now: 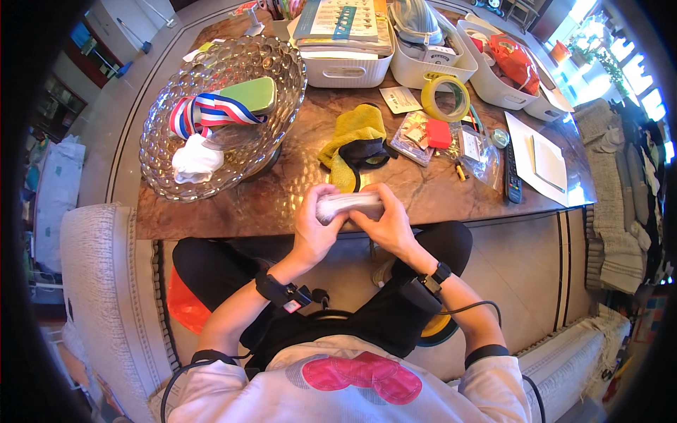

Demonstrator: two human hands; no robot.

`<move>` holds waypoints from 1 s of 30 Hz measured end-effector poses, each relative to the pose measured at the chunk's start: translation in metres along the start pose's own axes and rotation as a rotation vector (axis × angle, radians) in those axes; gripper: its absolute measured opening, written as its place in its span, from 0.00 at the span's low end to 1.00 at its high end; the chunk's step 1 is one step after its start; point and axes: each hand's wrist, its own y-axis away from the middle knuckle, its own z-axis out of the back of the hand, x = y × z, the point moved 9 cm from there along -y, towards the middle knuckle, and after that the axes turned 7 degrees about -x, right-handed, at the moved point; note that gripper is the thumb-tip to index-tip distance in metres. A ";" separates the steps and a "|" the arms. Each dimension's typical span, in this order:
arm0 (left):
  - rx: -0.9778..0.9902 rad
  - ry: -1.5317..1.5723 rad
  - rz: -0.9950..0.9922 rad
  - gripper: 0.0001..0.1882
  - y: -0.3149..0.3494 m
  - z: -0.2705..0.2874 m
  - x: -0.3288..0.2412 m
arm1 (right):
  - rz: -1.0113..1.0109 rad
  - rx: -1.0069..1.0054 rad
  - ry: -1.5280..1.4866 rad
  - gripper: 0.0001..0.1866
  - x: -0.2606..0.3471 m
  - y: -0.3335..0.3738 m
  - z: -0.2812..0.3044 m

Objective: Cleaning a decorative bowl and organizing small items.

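Note:
Just over the table's near edge, my left hand (315,222) and my right hand (387,220) both grip a small whitish bundle (345,206). It looks like a clear packet of thin white sticks, but its exact kind is hard to make out. My fingers curl round its two ends, with the thumbs on the near side. Right beyond my hands lies a crumpled yellow and black cloth (352,137). To the left stands a clear bumpy glass bowl (159,151) on a foot, holding a striped ribbon (211,113), a green box (250,95) and a white crumpled lump (197,159).
White baskets (349,73) filled with papers, a pouch and a red bag line the table's far side. Tape (446,99), a red piece (438,134), small packets, a black remote (513,176) and white paper (539,162) lie to the right. Covered seats flank me.

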 end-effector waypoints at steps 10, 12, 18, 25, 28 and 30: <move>0.225 0.057 0.000 0.20 0.007 -0.013 0.008 | -0.100 0.117 0.008 0.18 -0.013 -0.002 -0.006; 0.247 0.000 0.013 0.19 0.008 -0.014 0.011 | 0.039 0.034 0.087 0.18 0.007 -0.006 0.006; 0.230 -0.067 -0.170 0.17 0.008 -0.014 -0.005 | 0.611 0.164 0.366 0.19 0.065 -0.006 0.001; 0.298 0.009 -0.009 0.17 0.004 -0.013 0.009 | 0.648 0.219 0.401 0.11 0.048 -0.001 -0.006; 0.298 0.090 0.134 0.16 0.003 -0.016 0.021 | 0.608 0.280 0.465 0.14 0.043 0.001 -0.012; 0.223 -0.071 -0.189 0.16 0.001 -0.010 -0.009 | 0.626 0.272 0.511 0.17 0.050 0.003 -0.010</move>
